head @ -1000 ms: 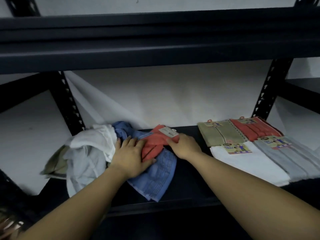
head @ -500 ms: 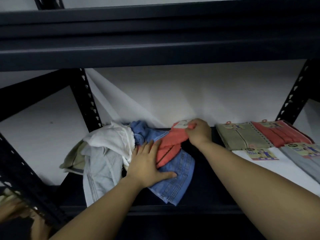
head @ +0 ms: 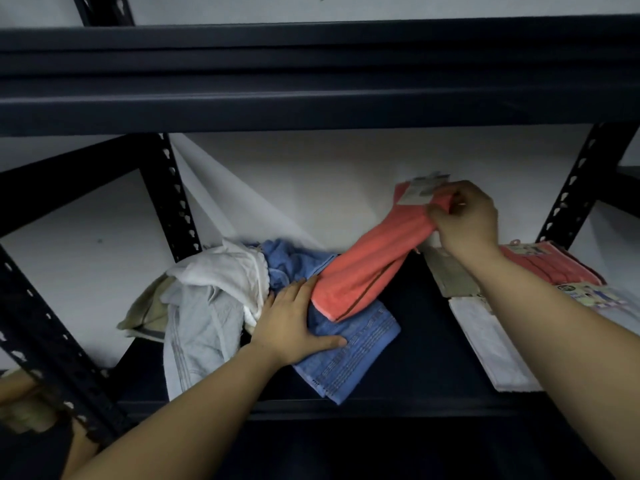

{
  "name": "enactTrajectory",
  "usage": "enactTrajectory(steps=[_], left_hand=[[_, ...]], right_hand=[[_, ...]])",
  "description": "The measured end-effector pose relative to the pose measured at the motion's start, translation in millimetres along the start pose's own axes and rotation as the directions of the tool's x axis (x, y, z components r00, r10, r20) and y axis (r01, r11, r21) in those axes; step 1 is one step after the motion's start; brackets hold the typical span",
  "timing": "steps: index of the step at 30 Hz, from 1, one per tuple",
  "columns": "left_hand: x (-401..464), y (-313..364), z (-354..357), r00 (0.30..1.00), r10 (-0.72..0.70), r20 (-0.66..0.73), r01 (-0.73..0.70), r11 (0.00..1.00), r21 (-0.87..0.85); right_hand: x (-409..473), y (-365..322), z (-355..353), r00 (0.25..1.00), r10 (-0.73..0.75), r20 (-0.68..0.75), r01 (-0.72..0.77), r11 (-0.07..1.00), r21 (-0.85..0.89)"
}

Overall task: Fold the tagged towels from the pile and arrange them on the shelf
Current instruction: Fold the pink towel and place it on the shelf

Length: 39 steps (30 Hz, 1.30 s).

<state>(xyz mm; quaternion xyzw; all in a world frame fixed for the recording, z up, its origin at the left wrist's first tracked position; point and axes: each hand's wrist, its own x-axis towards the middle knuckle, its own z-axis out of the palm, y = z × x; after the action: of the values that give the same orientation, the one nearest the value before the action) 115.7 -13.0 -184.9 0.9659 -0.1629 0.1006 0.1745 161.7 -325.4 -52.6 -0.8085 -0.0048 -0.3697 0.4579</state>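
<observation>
On the shelf (head: 408, 344), left: pile (head: 214, 299). I press my left hand (head: 294, 323) flat on its blue towel (head: 349, 355). My right hand (head: 465, 220) pinches the coral towel (head: 367, 271) raised right of the pile, tag (head: 420, 188) blurred. Farther right, folded towels (head: 491, 344), cut off.

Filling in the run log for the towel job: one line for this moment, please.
step: pulling towel from pile | right hand: grips coral towel at tag end, lifted | left hand: flat on blue towel | shelf: folded towels at right

Left hand (head: 292, 323) flat, pressing; right hand (head: 464, 220) raised, gripping.
</observation>
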Motion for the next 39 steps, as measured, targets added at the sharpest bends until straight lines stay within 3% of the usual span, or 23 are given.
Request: enactTrajectory(steps=[4,6,12,18,25,30,35,39], left_hand=[[2,1,-1,0.999,-0.031,0.026,0.030,1.000,0.004],[2,2,0,0.999,-0.033,0.032,0.032,0.999,0.030],[7,15,-2,1.000,0.010,0.013,-0.012,0.983,0.182],[19,32,5,0.987,-0.035,0.157,0.024,0.997,0.069],[33,30,-9,0.997,0.041,0.067,-0.042,0.999,0.014],[48,28,-34,0.992,0.067,-0.109,-0.077,0.994,-0.082],[71,21,-87,0.935,0.144,-0.325,-0.156,0.988,-0.008],[87,2,-121,0.937,0.132,-0.323,-0.089,0.986,0.143]], right_hand=[[9,-8,-38,0.994,-0.006,-0.110,0.014,0.997,0.077],[13,-7,-58,0.995,0.026,-0.097,-0.015,0.993,0.115],[-21,22,-66,0.966,0.173,0.191,-0.207,0.963,0.175],[-62,59,-54,0.919,0.199,0.341,-0.224,0.974,0.034],[-84,78,-47,0.891,0.294,0.347,-0.300,0.953,-0.037],[-82,71,-42,0.907,0.198,0.372,-0.196,0.980,-0.044],[-76,57,-30,0.895,0.146,0.421,-0.162,0.987,0.002],[-80,47,-16,0.887,0.111,0.448,-0.139,0.990,0.030]])
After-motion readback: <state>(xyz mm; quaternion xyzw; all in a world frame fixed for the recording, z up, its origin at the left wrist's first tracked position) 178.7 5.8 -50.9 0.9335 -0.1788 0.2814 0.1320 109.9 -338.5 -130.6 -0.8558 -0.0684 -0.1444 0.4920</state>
